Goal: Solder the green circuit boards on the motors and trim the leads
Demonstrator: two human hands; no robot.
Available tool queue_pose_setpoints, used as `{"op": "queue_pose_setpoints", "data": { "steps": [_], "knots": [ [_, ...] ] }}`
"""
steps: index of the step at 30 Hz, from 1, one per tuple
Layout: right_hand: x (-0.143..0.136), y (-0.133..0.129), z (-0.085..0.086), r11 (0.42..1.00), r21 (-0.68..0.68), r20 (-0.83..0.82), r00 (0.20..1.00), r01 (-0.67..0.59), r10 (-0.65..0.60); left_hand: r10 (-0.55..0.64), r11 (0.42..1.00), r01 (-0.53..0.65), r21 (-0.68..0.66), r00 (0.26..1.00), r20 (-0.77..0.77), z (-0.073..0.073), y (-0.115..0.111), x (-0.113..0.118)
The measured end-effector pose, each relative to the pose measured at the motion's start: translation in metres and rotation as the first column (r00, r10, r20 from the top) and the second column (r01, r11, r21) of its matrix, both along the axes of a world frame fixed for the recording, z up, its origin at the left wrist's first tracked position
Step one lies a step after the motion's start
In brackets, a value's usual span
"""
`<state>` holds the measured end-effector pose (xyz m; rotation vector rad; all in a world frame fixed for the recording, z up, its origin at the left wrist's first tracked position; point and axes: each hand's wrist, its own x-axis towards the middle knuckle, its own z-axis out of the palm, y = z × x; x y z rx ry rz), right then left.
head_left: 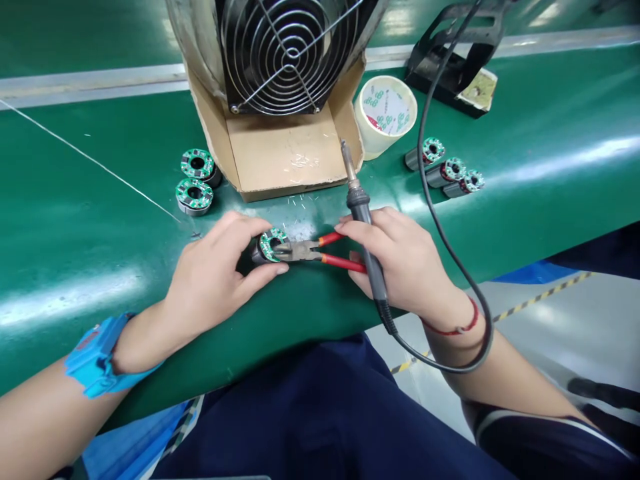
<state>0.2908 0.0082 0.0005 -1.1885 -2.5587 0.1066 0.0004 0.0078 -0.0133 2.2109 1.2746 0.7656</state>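
Head view | left hand [227, 267]: curled round black motor part [270, 248], green board up, over green mat [310, 300] | right hand [400, 260]: grasping red-handled pliers [305, 251] — jaws at board; soldering iron [365, 233] too — tip up

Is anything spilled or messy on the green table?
Yes, a little. Thin, pale bits lie loose on the green table, just outside the cardboard box. More lie inside it, so the ones outside look stray.
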Motion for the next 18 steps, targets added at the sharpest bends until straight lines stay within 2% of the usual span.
{"op": "queue_pose_setpoints", "data": {
  "steps": [3, 5, 7, 10, 12, 14, 16, 18],
  "knots": [
    [0.0, -0.001, 0.002, 0.999, 0.038, 0.017, 1.0, -0.024, 0.024, 0.033, 0.999, -0.032, 0.025, 0.998, -0.048, -0.001, -0.002, 0.001],
    [-0.002, -0.002, 0.0, 0.999, 0.052, -0.023, 1.0, 0.011, -0.01, 0.044, 0.997, -0.042, 0.058, 0.998, -0.047, 0.002, -0.003, 0.002],
    [-0.005, 0.0, -0.004, 0.988, 0.077, -0.072, 0.989, 0.137, -0.131, 0.035, 0.993, -0.029, 0.11, 0.998, -0.047, 0.009, -0.002, -0.001],
    [-0.011, 0.007, -0.015, 0.925, 0.115, -0.107, 0.93, 0.363, -0.352, 0.077, 0.971, -0.053, 0.234, 0.992, -0.096, 0.025, 0.009, -0.012],
    [-0.014, 0.012, -0.022, 0.891, 0.095, -0.098, 0.895, 0.444, -0.435, 0.214, 0.934, -0.168, 0.317, 0.97, -0.117, 0.034, 0.03, -0.025],
    [-0.016, 0.016, -0.027, 0.892, 0.055, -0.099, 0.892, 0.448, -0.442, 0.402, 0.874, -0.354, 0.332, 0.912, -0.087, 0.037, 0.064, -0.04],
    [-0.016, 0.019, -0.029, 0.909, 0.038, -0.134, 0.903, 0.416, -0.408, 0.546, 0.821, -0.518, 0.241, 0.836, -0.062, 0.035, 0.108, -0.056],
    [-0.015, 0.022, -0.028, 0.919, 0.05, -0.187, 0.908, 0.391, -0.376, 0.654, 0.757, -0.645, 0.11, 0.744, -0.14, 0.03, 0.151, -0.072]
  ]
}}
